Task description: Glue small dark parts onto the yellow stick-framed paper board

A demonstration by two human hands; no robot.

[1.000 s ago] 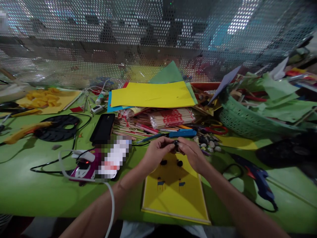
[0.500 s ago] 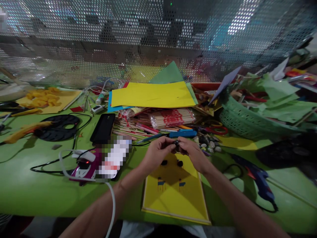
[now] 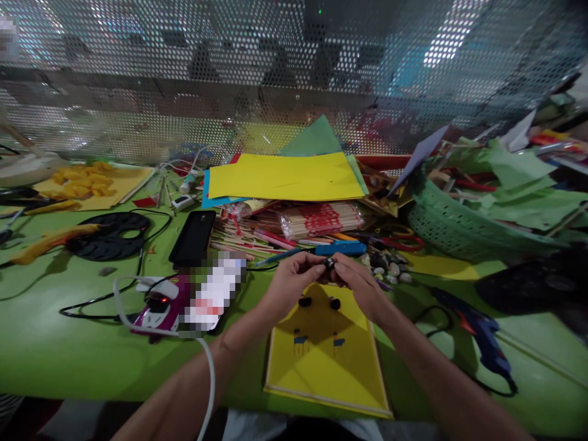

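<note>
Between the fingertips of my left hand [image 3: 298,278] and my right hand [image 3: 356,278] is a small shiny black pebble [image 3: 329,263]. Both hands are closed in a pinch around it, above the far edge of a yellow board [image 3: 324,373]. The board has pale strips along its edges. Two black pebbles [image 3: 335,303] sit on its upper part, below my hands, and under them are two small blue pieces with thin drawn lines [image 3: 339,342]. Just right of my right hand lies a heap of mixed pebbles [image 3: 394,269].
A blue glue gun [image 3: 487,343] lies at right, near a green basket [image 3: 459,229] of paper scraps. Yellow paper [image 3: 285,176] covers bundled sticks at the back. To the left are a purple power strip [image 3: 160,315], a white cable [image 3: 212,367], a black phone [image 3: 193,239] and a lit phone [image 3: 215,294].
My fingers have turned the black pebble slightly; both hands stay in nearly the same place. The whole view has shifted a little.
</note>
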